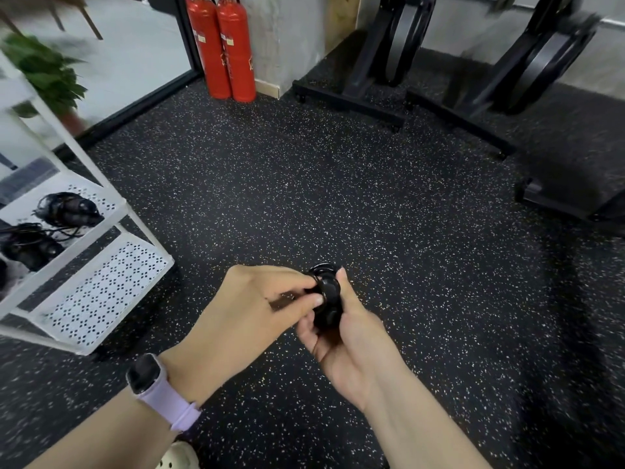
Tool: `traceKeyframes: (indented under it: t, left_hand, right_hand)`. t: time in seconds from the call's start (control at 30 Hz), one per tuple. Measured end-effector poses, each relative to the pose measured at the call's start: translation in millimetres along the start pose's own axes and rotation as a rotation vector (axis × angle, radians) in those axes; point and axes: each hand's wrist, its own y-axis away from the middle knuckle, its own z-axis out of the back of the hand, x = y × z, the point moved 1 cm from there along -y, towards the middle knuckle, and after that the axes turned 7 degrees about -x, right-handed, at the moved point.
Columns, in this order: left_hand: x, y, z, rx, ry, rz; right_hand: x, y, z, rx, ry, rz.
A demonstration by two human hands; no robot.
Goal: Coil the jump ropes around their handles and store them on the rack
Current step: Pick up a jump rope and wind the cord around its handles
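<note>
Where the speckled black rubber floor (338, 184) meets the left wall, a white metal rack (101, 292) stands, its shelves perforated in a small diamond pattern. Two dark coiled jump ropes (69, 208) lie on its middle shelf, glossy and tangled-looking. Behind, a leafy potted plant (47, 72) sits beyond the glass. Two smooth red fire extinguishers (223, 49) stand upright against the concrete pillar. Black steel equipment frames (456, 79) occupy the far right. Near centre, the left hand (250, 306), wearing a lilac-strapped watch (159, 390), pinches the black handle bundle (326, 299). The right hand (351, 343) curls round the same bundle from below, holding it above the floor.
</note>
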Motion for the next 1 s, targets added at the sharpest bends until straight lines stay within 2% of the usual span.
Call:
traceKeyframes:
  t: [0.17, 0.3, 0.57, 0.8, 1.0]
  left_hand:
    - [11.7, 0.3, 0.2, 0.074, 0.148, 0.255]
    - [17.6, 3.0, -0.9, 0.066, 0.221, 0.379]
    - [24.2, 3.5, -10.7, 0.103, 0.328, 0.436]
    - [26.3, 2.4, -11.9, 0.129, 0.447, 0.48]
    - [23.0, 4.1, -15.5, 0.14, 0.417, 0.454]
  right_hand:
    - [-11.7, -5.7, -0.6, -0.114, 0.03, 0.041]
    - [-15.4, -7.0, -1.0, -0.142, 0.041, 0.052]
    - [-17.4, -8.4, -1.2, -0.205, 0.06, 0.087]
    - [-15.1, -6.1, -0.1, -0.176, 0.06, 0.103]
    - [-16.3, -9.3, -0.2, -0.231, 0.106, 0.179]
